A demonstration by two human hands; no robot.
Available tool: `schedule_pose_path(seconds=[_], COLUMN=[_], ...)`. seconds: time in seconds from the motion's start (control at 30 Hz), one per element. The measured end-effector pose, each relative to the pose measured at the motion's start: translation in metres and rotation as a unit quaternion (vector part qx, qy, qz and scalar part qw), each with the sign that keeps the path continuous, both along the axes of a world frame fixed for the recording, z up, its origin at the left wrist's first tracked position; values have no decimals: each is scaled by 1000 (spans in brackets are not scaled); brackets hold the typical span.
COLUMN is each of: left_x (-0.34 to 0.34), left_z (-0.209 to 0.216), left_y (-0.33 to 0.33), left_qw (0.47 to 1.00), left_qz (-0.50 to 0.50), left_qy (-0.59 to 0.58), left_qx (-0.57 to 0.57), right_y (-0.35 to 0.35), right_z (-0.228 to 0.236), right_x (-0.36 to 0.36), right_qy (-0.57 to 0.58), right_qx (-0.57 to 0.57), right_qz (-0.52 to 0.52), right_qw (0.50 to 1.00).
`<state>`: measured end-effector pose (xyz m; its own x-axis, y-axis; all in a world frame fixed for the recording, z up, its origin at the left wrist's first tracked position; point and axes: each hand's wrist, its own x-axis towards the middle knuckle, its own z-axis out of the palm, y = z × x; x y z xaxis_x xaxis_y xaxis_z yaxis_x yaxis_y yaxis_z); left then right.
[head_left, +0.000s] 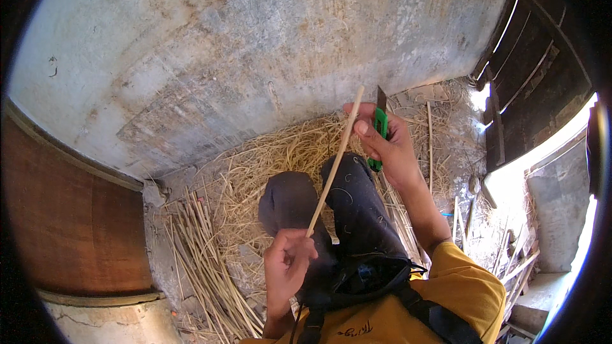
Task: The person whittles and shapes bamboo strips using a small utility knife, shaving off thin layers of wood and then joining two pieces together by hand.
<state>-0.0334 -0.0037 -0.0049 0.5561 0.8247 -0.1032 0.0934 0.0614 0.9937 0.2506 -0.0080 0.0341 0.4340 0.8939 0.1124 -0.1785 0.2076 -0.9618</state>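
Observation:
A slim, pale stick, seemingly bamboo or cane (333, 172), slants up and away from me above my knees. My left hand (290, 262) has its fingers closed around the near end. Farther up, my right hand (390, 146) grips a green utility knife (380, 122) with its blade out and pointing away from me. The fingertips of that hand are at the stick's upper part; whether they press on it I cannot tell. The knife blade stands just right of the stick's far tip, apart from it.
Curly pale shavings (287, 153) cover the floor beyond my dark-trousered knees. Long thin strips (203, 261) lie in a heap at left. A stained wall (274, 51) rises ahead, a brown wooden panel (70, 210) at far left. More sticks (519, 274) lie at right.

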Motion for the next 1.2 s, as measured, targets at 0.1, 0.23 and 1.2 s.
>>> schedule_pose_path(seconds=[0.1, 0.23, 1.2], left_x=[4, 13, 27], left_z=[3, 7, 14], left_y=[1, 3, -2], left_qw=[1000, 998, 992], left_qz=[22, 38, 82], left_qy=[3, 1, -19], left_qx=[16, 56, 97], right_y=[-1, -9, -23], right_z=[-5, -36, -31], right_x=[-11, -26, -47], right_qy=[-61, -179, -461], right_qx=[43, 114, 170], right_qz=[-46, -77, -69], right_qw=[996, 974, 868])
